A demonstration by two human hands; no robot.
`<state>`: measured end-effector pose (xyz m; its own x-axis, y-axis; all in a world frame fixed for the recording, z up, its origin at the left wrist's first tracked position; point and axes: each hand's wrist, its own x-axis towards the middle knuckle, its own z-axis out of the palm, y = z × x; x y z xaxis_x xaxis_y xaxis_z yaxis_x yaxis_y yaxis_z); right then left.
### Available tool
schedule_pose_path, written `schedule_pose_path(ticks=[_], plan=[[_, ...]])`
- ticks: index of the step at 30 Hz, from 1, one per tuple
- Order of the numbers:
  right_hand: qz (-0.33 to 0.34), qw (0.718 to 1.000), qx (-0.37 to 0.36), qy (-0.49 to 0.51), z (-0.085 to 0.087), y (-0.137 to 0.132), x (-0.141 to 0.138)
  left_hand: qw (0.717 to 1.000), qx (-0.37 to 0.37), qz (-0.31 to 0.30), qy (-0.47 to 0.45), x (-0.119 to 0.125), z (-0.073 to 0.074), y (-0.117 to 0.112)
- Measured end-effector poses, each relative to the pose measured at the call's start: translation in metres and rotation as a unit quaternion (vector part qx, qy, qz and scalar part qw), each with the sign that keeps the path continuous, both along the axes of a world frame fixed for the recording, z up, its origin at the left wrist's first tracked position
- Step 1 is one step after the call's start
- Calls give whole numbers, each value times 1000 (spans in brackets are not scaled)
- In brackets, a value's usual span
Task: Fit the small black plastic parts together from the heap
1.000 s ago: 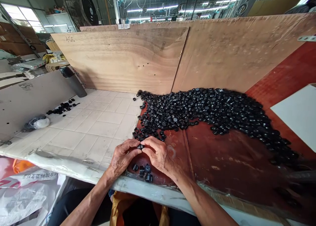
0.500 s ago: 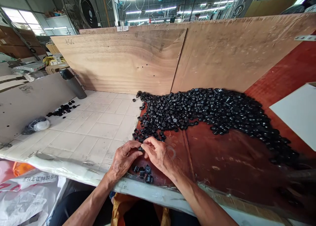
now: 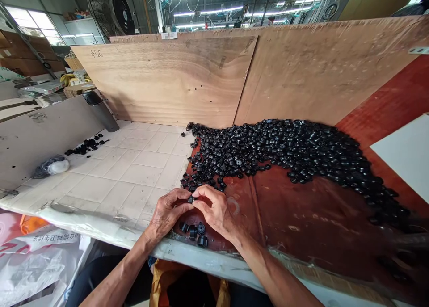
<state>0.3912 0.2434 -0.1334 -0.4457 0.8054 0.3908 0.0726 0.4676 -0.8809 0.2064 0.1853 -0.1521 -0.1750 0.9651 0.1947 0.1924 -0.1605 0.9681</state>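
Both my hands meet at the table's front edge. My left hand [image 3: 166, 215] and my right hand [image 3: 214, 211] pinch a small black plastic wheel-like part [image 3: 191, 199] between their fingertips. Just below them, several similar parts [image 3: 197, 232] lie loose on the red-brown board [image 3: 295, 208]. Farther off, a long heap of these black parts [image 3: 284, 150] spreads across the board, its nearest pieces just above my fingers. My hands hide part of the held piece.
Plywood panels [image 3: 161, 79] stand along the back. To the left lie a white tiled mat [image 3: 130, 168], a small group of black parts [image 3: 87, 145], a grey flask [image 3: 100, 117] and a plastic bag [image 3: 52, 167]. A white sheet [image 3: 404, 150] lies at right.
My fingers have closed in slightly around the small black part, and my hands stay in the same spot. The heap and the loose parts by the edge have not visibly moved.
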Motion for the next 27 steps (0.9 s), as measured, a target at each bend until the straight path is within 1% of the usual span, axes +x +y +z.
schedule_pose_path(ticks=[2, 5, 7, 9, 12, 13, 14, 16, 18, 20, 23, 25, 27], plan=[[6, 1000, 14, 6, -1, 0, 0, 998, -33, -16, -48, 2, 1, 0], [-1, 999, 0, 44, -4, 0, -2, 994, -60, -38, -84, 2, 2, 1], [-32, 997, -30, 58, -5, 0, -4, 996, -39, -24, -74, 1, 1, 1], [-46, 996, -71, 40, -5, 0, -6, 999, -1, -7, -44, -1, 0, 2], [-8, 991, -130, -1, -4, 1, -5, 999, 45, -4, 13, -2, -2, 1], [2, 990, -138, -5, -4, 1, -5, 998, 52, -5, 28, -2, -2, 1], [5, 991, -132, -7, -4, 2, -4, 998, 52, -4, 38, -2, -2, 1], [5, 996, -85, -11, -2, 2, -1, 998, 40, -1, 38, -2, -2, 0], [13, 999, -19, -24, 1, 2, 2, 1000, 12, 7, 16, -1, -1, -1], [27, 999, 24, -32, 6, 2, 4, 1000, -17, 11, -13, -1, -1, -1], [33, 999, 32, -28, 13, 1, 5, 998, -36, 3, -44, 0, -1, -1], [26, 999, 12, -37, 16, 0, 5, 999, -17, 0, -45, -1, -1, -1], [12, 998, -6, -67, 17, 0, 4, 1000, 17, -8, -22, -1, -1, -1]])
